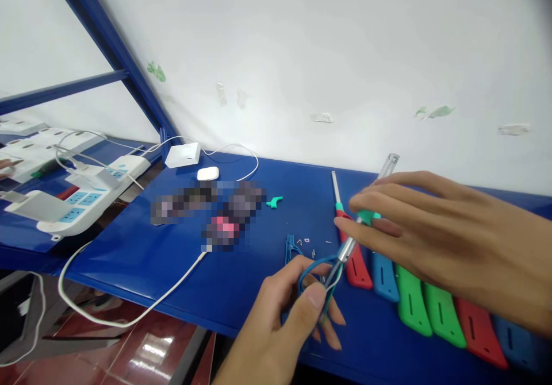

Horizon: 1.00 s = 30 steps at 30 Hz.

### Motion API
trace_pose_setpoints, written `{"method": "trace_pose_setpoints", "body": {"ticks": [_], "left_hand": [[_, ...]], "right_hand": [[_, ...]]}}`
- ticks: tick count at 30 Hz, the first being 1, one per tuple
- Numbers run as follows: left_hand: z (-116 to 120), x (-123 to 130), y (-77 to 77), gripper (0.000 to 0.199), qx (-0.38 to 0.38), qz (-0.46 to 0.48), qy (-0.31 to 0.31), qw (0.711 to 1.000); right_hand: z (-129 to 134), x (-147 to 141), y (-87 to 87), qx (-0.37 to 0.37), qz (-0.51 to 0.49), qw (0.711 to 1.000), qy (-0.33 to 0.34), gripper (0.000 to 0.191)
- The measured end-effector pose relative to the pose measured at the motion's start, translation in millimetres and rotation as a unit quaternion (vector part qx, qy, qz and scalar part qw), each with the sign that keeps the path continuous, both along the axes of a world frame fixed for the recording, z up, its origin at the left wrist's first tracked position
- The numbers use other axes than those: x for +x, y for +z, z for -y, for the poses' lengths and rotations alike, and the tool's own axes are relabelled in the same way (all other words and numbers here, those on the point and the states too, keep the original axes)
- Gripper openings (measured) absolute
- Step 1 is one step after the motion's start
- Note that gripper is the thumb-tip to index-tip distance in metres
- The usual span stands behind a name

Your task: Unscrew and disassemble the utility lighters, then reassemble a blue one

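Note:
My left hand (278, 322) pinches the wired inner part (331, 278) of a lighter between thumb and fingers. A blue wire (307, 270) loops out of it, and a white wire runs beside it. A shiny metal lighter tube (347, 249) meets this part at its lower end. My right hand (444, 241) grips the tilted tube higher up, at a teal collar (366, 217), with the fingers covering part of it. Just beyond my left hand lies a blue plastic shell piece (290, 248). Small screws (314, 253) are scattered near it.
A row of lighter handles, with a red one (356, 267) and a green one (411, 301), lies under my right hand. A teal trigger piece (275, 202), a white case (207, 173), blurred objects (226, 224) and a white cable (172, 290) are left. Power strips (86, 201) stand beyond.

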<state>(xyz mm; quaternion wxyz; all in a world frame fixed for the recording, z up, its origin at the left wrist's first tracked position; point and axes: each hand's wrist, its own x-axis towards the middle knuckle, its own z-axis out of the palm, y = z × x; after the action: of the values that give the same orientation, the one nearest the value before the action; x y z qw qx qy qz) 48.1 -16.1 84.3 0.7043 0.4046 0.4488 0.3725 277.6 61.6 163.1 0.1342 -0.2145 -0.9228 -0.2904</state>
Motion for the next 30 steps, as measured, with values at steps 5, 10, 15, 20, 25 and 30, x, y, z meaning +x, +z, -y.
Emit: {"method": "trace_pose_setpoints", "body": {"ticks": [5, 10, 15, 20, 25, 30], "left_hand": [[-19, 3, -0.1, 0.040, 0.051, -0.043, -0.083, 0.994], [-27, 9, -1.9, 0.044, 0.050, -0.062, -0.102, 0.992], [-24, 5, -4.9, 0.043, 0.062, -0.007, -0.071, 0.996], [-18, -3, -15.9, 0.043, 0.025, 0.021, -0.020, 0.999], [-4, -26, -20.4, 0.040, 0.049, -0.056, 0.108, 0.991], [21, -55, -32.9, 0.040, -0.009, -0.112, 0.247, 0.962]], "right_hand": [[2, -15, 3.3, 0.014, 0.058, 0.998, 0.018, 0.041], [5, -23, -7.8, -0.006, 0.063, 0.998, 0.021, 0.034], [-2, -33, -21.6, -0.041, 0.069, 0.996, 0.033, 0.033], [-10, -35, -16.1, -0.050, 0.031, 0.997, 0.054, 0.046], [19, -15, -24.7, -0.075, -0.095, 0.988, -0.094, 0.030], [74, -44, -75.0, -0.179, -0.176, 0.966, -0.061, 0.044]]}}
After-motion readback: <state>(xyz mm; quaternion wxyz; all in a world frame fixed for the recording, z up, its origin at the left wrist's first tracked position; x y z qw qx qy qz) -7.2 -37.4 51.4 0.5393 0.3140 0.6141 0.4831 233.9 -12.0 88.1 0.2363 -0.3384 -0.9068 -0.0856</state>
